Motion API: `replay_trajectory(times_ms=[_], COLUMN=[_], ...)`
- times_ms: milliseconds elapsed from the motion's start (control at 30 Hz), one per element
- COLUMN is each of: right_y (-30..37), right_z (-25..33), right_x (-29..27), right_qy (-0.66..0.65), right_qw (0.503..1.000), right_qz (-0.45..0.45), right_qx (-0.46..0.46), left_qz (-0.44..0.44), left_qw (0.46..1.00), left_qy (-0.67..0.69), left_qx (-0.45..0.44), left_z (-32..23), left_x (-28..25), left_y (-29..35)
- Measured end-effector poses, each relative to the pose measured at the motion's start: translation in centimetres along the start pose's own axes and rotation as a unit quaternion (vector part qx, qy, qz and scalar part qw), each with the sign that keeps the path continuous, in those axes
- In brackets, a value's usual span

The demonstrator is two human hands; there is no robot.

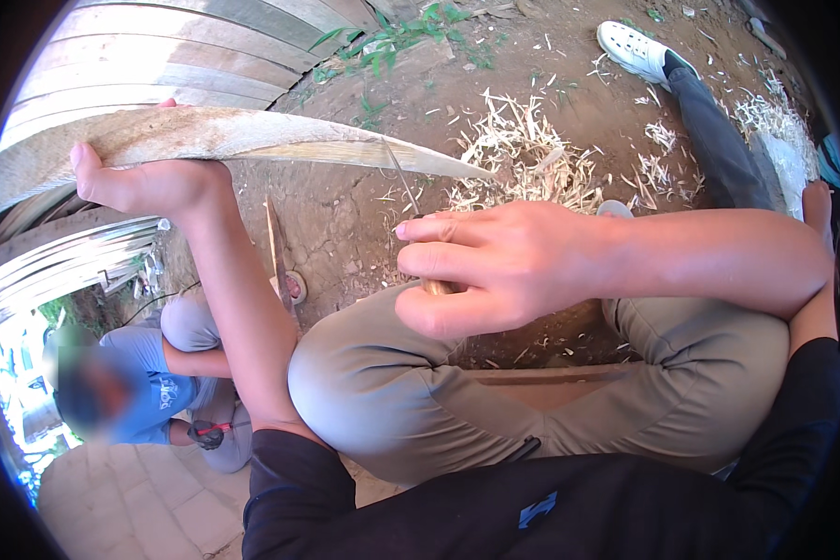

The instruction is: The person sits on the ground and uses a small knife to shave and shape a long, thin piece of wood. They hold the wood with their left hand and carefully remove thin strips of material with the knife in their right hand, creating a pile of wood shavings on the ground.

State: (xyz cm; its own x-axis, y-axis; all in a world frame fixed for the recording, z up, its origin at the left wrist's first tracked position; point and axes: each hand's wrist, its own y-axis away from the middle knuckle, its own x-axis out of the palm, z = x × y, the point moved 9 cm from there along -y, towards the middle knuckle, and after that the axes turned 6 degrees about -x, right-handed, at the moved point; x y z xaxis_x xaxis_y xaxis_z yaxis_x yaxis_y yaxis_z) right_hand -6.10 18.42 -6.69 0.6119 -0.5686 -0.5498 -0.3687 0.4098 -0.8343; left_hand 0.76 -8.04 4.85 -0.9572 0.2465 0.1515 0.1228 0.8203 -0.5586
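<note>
A long pale piece of wood [280, 135], curved and tapering to a point on the right, stretches across the upper left. My left hand [154, 184] is closed round its wide part from below, with the thumb at the near edge and a fingertip showing beyond the far edge. In my right hand [518, 266], above my knees, is a knife. Its thin blade [402, 175] slants up from the fist to the narrow end of the wood, and whether the edge touches the wood I cannot tell. The fingers hide most of the handle [437, 287].
Pale wood shavings [532, 154] lie heaped on the dirt ground beyond my right hand. Another person [145, 383] in blue sits low at the left. Someone's leg with a white clog [633, 51] reaches in at the upper right. A plank wall [187, 47] stands at the upper left.
</note>
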Motion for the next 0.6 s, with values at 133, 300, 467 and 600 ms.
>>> replay_trajectory(times_ms=[133, 300, 467, 600], right_y=[0.3, -0.3, -0.7, -0.6], right_z=[0.1, -0.1, -0.3, -0.2], right_x=[0.5, -0.1, -0.2, -0.2], right_qy=[0.004, -0.007, -0.006, 0.003], right_qw=[1.0, 1.0, 1.0, 1.0], right_qz=[-0.013, -0.005, -0.012, -0.021], right_qx=[-0.016, 0.023, 0.022, 0.014], left_qz=[-0.014, -0.015, -0.005, 0.003], left_qw=[0.999, 0.999, 0.999, 0.999], left_qy=[-0.014, -0.007, -0.012, -0.003], left_qx=[0.05, 0.04, 0.036, 0.054], left_z=[-0.5, -0.2, -0.2, -0.1], left_x=[0.4, -0.2, 0.3, 0.2], left_y=[0.1, -0.3, -0.2, -0.5])
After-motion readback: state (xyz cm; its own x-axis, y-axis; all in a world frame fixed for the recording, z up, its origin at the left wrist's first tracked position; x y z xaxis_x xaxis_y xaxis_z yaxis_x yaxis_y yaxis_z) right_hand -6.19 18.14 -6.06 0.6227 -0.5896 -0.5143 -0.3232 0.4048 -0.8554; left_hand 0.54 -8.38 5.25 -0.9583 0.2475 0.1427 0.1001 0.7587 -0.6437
